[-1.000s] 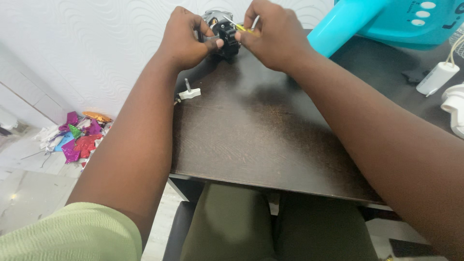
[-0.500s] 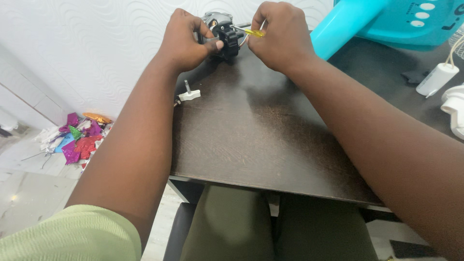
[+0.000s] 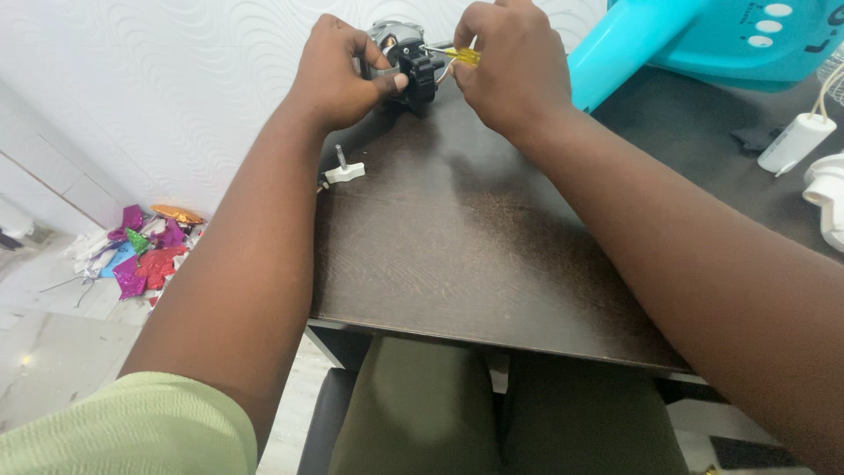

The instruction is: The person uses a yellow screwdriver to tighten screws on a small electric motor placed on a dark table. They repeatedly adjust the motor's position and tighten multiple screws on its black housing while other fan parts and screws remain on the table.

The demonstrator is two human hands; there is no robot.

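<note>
A small black and silver motor [image 3: 406,54] rests at the far edge of the dark brown table [image 3: 457,255], against the white wall. My left hand [image 3: 338,72] grips its left side, thumb pressed on the black housing. My right hand [image 3: 508,66] holds a yellow-handled screwdriver [image 3: 455,55] whose tip points left into the top of the motor. Thin white wires run between the motor and my right fingers.
A white knob with a metal pin [image 3: 344,169] lies near the table's left edge. A turquoise fan body [image 3: 703,40] stands at the back right, with a white capacitor [image 3: 796,141] and another white part [image 3: 826,193] beside it. Shiny coloured foil scraps [image 3: 145,251] lie on the floor to the left.
My right hand has turned the screwdriver slightly, and its yellow handle now shows more clearly. Both hands stay on the motor at the same place.
</note>
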